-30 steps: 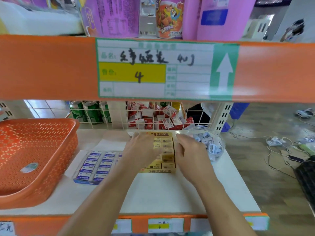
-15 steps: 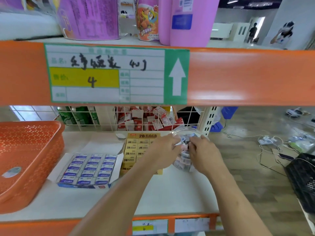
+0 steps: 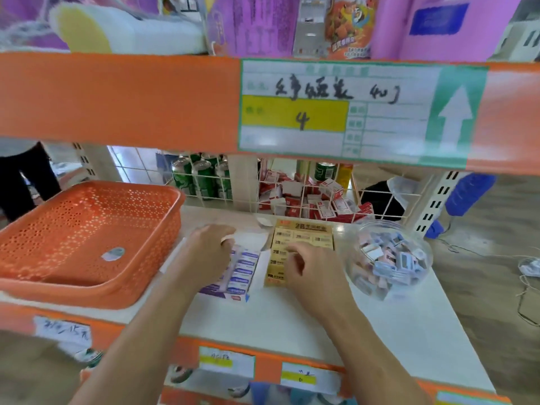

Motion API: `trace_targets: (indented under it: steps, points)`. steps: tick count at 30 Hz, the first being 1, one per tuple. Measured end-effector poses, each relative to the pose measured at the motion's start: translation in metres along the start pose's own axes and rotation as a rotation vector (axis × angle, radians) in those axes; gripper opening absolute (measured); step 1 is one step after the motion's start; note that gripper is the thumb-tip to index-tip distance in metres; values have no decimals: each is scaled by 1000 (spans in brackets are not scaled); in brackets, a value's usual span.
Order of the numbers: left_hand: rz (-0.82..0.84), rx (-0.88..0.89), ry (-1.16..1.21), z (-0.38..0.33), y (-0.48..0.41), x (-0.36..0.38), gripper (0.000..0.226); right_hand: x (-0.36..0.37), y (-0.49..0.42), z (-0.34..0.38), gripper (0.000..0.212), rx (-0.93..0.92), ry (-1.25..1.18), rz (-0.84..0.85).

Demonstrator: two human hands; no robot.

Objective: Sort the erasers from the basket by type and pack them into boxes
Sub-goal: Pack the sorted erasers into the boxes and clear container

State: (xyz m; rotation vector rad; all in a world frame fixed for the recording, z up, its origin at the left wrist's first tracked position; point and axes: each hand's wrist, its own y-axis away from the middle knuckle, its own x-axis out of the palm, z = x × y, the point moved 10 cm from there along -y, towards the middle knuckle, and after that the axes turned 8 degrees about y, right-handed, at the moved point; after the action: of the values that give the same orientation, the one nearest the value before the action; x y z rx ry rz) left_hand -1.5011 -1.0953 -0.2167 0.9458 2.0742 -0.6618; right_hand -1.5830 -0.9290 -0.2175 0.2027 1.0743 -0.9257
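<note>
An open box of blue-and-white erasers lies on the white shelf. My left hand hovers over its left part with fingers bent down, hiding much of it. A small pale bit shows at its fingers, too blurred to name. To the right sits an open yellow box of 2B erasers. My right hand is over its near end, fingers curled onto the erasers. Further right, a clear round jar holds several mixed small erasers. The orange basket stands on the left, with only a sticker visible inside.
An orange shelf beam with a price label hangs low overhead. A wire rack behind holds green cans and red-and-white packs. The shelf's front edge carries small labels. Cables lie on the floor at right.
Both hands have left the clear jar and moved left: the left onto the blue eraser box, the right onto the yellow box. The camera has swung left.
</note>
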Motion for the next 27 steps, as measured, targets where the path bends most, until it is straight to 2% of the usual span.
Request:
trace_targets:
  steps: [3,6,9,14,18,22,27]
  points:
    - [-31,-42,-52,36,7,-9,28,36,2,11,23,59,-79,184]
    - [12,-112,-78,60,16,-6,13,63,6,20,38,83,-124,303]
    - [48,-160,-23,72,22,0,22,72,6,25,38,98,-159,291]
    - [-16,-174,109,79,14,1,26,72,1,27,35,158,-179,239]
    - [-75,-186,234,82,3,2,21,68,-12,27,24,170,-145,150]
    - [-139,-227,332,89,-14,6,21,64,-23,25,29,155,-111,151]
    - [-201,-203,268,92,-26,10,28,56,-25,24,32,117,-101,181]
